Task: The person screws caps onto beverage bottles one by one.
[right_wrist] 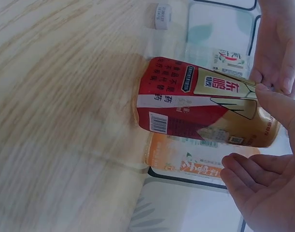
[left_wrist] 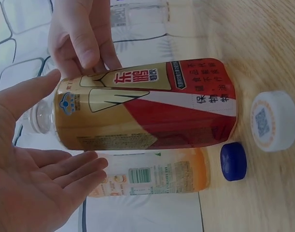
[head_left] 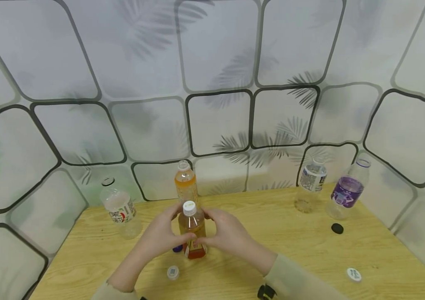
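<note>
Both hands are at the red-and-gold bottle [head_left: 193, 233], which stands upright on the wooden table [head_left: 272, 233] a little left of centre, white cap on; the left hand [head_left: 161, 235] comes in from the left with its fingers mostly straight and spread, thumb tip at the label, palm open beside the bottle rather than wrapped round it; the right hand [head_left: 227, 234] mirrors it from the right, thumb and a fingertip touching the label, the other fingers relaxed and uncurled; neither hand has a full grip on it.

Just behind stands an orange drink bottle [head_left: 186, 183], uncapped, very near the held one; whether they touch cannot be told. At the base, tight on the left, a blue cap [head_left: 177, 248] sits just beside the bottle, and a white cap [head_left: 173, 272] lies nearer the front edge; so the near-left is crowded.

Further left a clear bottle with a red-green label [head_left: 119, 208] stands well apart, close to the table's left corner by the patterned wall [head_left: 216, 83]. Off to the right there is open wood between the right hand and two more bottles by the back edge, a clear white-labelled one [head_left: 311, 183] and a purple-labelled one [head_left: 347, 189]; a black cap [head_left: 337, 228] lies in front of them, and another white cap [head_left: 353, 274] sits near the front right edge.
</note>
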A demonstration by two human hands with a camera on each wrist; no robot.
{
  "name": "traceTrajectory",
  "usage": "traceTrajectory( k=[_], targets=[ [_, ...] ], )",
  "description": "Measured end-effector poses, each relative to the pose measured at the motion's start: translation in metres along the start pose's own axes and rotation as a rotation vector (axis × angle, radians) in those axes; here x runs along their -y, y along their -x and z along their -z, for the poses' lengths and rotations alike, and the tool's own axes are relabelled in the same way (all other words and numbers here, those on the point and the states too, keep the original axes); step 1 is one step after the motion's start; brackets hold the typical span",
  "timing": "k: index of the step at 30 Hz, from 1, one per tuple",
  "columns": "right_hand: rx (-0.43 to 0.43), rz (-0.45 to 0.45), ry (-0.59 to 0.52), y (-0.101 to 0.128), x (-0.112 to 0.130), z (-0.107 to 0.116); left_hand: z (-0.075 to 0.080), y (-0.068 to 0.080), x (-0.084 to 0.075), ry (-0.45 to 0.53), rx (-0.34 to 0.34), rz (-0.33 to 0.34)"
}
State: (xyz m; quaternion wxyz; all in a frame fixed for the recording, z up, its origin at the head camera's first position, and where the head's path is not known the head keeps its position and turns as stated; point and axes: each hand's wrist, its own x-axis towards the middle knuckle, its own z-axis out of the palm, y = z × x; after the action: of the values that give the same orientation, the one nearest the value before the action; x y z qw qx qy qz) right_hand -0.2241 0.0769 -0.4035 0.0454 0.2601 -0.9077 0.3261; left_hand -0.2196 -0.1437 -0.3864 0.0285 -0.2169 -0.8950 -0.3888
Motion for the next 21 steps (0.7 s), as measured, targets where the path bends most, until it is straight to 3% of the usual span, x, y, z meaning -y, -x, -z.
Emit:
traceTrajectory(
  k=[13,21],
  targets=[
    [-0.073,-0.055,0.010,0.007,-0.004,0.031,0.028,0.013,-0.012,-0.127,-0.041,-0.002],
    [-0.110,-0.090,0.023,0.012,-0.018,0.057,0.049,0.017,-0.016,-0.184,-0.112,-0.037]
  ],
)
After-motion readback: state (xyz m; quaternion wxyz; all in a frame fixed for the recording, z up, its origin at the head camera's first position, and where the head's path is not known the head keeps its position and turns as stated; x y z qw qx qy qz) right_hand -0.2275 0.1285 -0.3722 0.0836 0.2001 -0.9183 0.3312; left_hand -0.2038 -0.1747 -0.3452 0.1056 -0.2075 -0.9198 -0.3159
